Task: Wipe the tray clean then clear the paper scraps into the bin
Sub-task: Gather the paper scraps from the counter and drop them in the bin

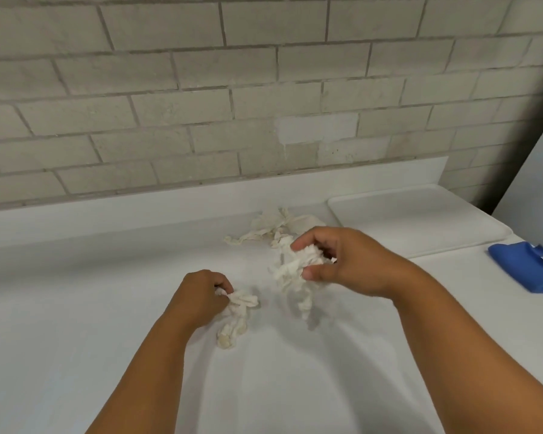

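Observation:
My right hand (342,261) grips a crumpled bunch of white paper scraps (290,270) lifted a little above the white counter. My left hand (198,297) pinches another twisted scrap (237,311) whose lower end lies on the counter. Several more torn scraps (270,225) lie just beyond my right hand, toward the wall. A white tray (420,220) sits flat at the back right. A folded blue cloth (527,266) lies on the counter to the right of the tray's front edge. No bin is in view.
A white counter (107,308) runs along a pale brick wall (232,89) with a low white upstand. A white panel (536,170) stands at the far right edge.

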{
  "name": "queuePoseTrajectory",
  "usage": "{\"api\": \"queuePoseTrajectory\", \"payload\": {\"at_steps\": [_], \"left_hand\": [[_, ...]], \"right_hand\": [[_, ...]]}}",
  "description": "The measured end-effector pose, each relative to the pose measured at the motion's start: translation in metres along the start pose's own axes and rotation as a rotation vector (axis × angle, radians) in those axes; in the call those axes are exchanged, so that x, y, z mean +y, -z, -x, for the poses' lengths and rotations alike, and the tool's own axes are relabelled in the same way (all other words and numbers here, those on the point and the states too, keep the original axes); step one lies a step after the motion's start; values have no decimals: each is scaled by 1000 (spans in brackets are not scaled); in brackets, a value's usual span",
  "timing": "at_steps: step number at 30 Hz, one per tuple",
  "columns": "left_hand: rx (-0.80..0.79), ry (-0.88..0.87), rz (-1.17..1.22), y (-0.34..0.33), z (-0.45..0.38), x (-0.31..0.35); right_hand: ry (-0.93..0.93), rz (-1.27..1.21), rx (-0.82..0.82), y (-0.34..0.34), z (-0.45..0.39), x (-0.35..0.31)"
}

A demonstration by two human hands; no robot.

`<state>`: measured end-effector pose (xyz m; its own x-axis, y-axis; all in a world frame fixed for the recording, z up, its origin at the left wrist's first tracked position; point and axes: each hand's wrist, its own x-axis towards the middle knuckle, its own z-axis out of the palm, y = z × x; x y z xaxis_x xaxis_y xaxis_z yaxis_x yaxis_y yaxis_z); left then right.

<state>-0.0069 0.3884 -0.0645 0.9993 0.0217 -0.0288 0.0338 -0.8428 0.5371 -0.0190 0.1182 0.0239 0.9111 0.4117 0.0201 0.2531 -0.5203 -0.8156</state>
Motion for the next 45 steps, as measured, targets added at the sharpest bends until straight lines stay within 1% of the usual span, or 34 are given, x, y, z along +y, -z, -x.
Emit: {"api": "queuePoseTrajectory", "payload": {"at_steps": [3,5,6,8,10,11,13,16,20,23,25,27,29,31,37,41,45], "left_hand": [[93,21,55,10,14,10],[93,-1,56,13,23,14],[57,-20,35,12,28,15],[-67,-42,-30,7,36,13],[-216,-10,-85,-1,45,12],[-266,12,-102,-5,50,11],[-283,23,-149,-14,56,10],[-181,-14,-125,-23,58,16],[-99,-42,-140,-29,52,21],[-60,-40,-147,-35,48,26],[-49,-42,-144,-37,46,30],[-37,-42,-127,-40,45,34],[-28,-42,-104,-43,47,40],[-25,-55,-74,-48,49,49],[-19,-110,1,-66,50,95],[-57,-195,49,-84,54,141],[-113,-310,90,-118,61,194]], "right_hand": [[41,-92,45,15,9,-8],[54,-119,49,23,15,-10],[62,-137,48,26,18,-10],[77,-190,62,30,23,-8],[85,-228,84,33,26,-4],[78,-222,88,34,26,-1],[40,-135,57,30,27,8],[-64,109,-61,13,29,26],[-188,422,-191,-13,30,53],[-301,491,-275,-33,35,67],[-295,592,-289,-47,40,74],[-234,665,-213,-58,45,80],[-183,626,-121,-63,50,88],[-169,543,-61,-60,58,96],[-243,326,54,-23,92,104],[-294,338,128,13,125,110],[-358,260,266,49,170,129]]}}
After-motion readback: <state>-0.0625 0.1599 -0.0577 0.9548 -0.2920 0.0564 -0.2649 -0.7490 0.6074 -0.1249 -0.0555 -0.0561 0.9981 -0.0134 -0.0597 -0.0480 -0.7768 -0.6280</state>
